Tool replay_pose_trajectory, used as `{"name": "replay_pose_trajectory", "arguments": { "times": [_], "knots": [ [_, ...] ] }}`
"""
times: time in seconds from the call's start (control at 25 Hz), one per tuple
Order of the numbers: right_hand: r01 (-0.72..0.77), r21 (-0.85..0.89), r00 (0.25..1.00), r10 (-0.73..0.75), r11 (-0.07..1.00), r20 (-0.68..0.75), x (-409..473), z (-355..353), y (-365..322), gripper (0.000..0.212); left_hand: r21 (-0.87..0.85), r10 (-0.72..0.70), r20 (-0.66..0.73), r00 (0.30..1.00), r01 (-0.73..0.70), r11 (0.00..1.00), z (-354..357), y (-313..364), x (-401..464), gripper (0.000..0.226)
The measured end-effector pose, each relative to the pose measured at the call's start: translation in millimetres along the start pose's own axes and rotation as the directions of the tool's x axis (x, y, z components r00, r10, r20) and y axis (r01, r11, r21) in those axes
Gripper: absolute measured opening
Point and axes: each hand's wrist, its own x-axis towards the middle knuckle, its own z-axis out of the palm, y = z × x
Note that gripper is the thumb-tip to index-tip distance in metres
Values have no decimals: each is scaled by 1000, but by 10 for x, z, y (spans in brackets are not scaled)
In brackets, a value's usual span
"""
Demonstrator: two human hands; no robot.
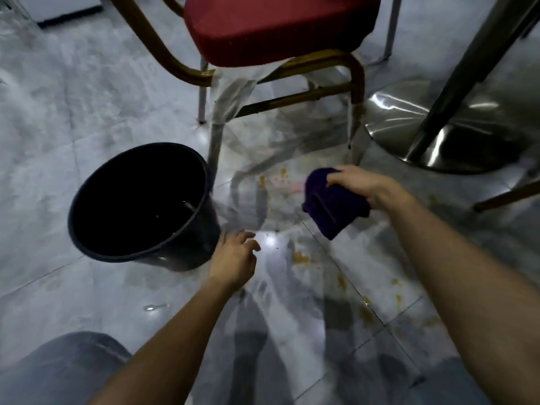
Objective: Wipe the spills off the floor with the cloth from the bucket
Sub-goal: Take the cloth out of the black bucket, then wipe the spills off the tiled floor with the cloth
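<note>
A dark purple cloth [331, 204] hangs folded from my right hand [362, 185], held above the grey tiled floor. Brownish-orange spills [301, 257] dot the tiles below and to the right of the cloth, with more spots near the chair's front legs. A black bucket [140, 206] stands on the floor to the left, its inside dark. My left hand [235, 257] hovers beside the bucket's right wall, fingers apart and holding nothing.
A red-cushioned chair [277, 27] with a gold frame stands just beyond the spills. A shiny metal table base [415, 124] sits at the right. My knee in jeans [67, 366] is at the bottom left. A wooden chair leg [508, 195] pokes in from the right edge.
</note>
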Motion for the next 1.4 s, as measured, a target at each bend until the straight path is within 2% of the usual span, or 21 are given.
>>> {"name": "replay_pose_trajectory", "arguments": {
  "times": [0.08,0.12,0.2,0.24,0.32,0.4,0.44,0.52,0.6,0.72,0.8,0.84,0.92,1.0,1.12,1.24,1.28,1.32,1.4],
  "knots": [
    [-42,-276,986,-5,960,-168,72,-200,448,7,-79,-65,135,989,76,994,221,11,248,36],
    [-110,-420,960,-14,901,-281,132,-255,754,13,-99,-81,174,981,99,990,400,29,345,38],
    [-272,-556,902,5,786,-432,204,-156,1378,38,-58,-84,209,974,98,993,760,29,472,43],
    [-335,-607,894,41,720,-445,212,18,1695,45,-28,-89,229,969,98,995,957,8,495,46],
    [-338,-754,927,62,564,-369,223,442,2225,55,-2,-97,236,967,100,995,1323,-75,538,53],
    [-295,-834,932,-52,467,-359,218,704,2586,61,15,-107,182,978,106,994,1581,-207,587,59],
    [-315,-822,917,-69,474,-392,226,723,2669,63,14,-128,133,983,127,992,1659,-262,597,62],
    [-386,-738,880,-19,553,-475,360,717,2812,66,-9,-169,40,985,169,985,1872,-363,606,65],
    [-392,-729,855,-71,561,-514,584,747,2815,63,-25,-166,-33,986,165,986,1988,-401,595,67],
    [-264,-768,871,-197,584,-450,1166,1014,2492,60,-48,-164,-60,985,161,986,2069,-441,598,66],
    [-211,-755,875,-223,621,-429,1329,1335,2305,58,-48,-161,-47,986,159,986,2061,-431,607,65],
    [-180,-762,875,-253,622,-413,1251,1525,2305,58,-51,-167,-30,985,166,985,2050,-430,606,64],
    [-89,-836,903,-310,542,-297,774,1822,2515,61,-52,-179,-11,984,178,983,2020,-423,594,64],
    [-34,-877,920,-327,479,-214,207,1791,2874,65,-66,-189,-7,982,188,980,2004,-426,615,63],
    [-168,-841,903,-261,515,-341,-133,1235,3132,62,-52,-194,-7,981,194,980,2007,-403,605,63],
    [-362,-786,835,-201,501,-512,442,932,2849,58,-34,-181,-10,983,181,983,1992,-421,618,63],
    [-393,-750,805,-195,533,-561,739,961,2655,57,-37,-166,-13,986,165,986,1987,-421,612,63],
    [-379,-725,800,-191,575,-569,1015,1065,2439,54,-41,-156,-16,988,155,987,1983,-429,605,62],
    [-282,-765,834,-246,579,-493,1312,1430,2166,48,-80,-164,-20,986,162,984,1972,-448,586,61]
  ]
}}
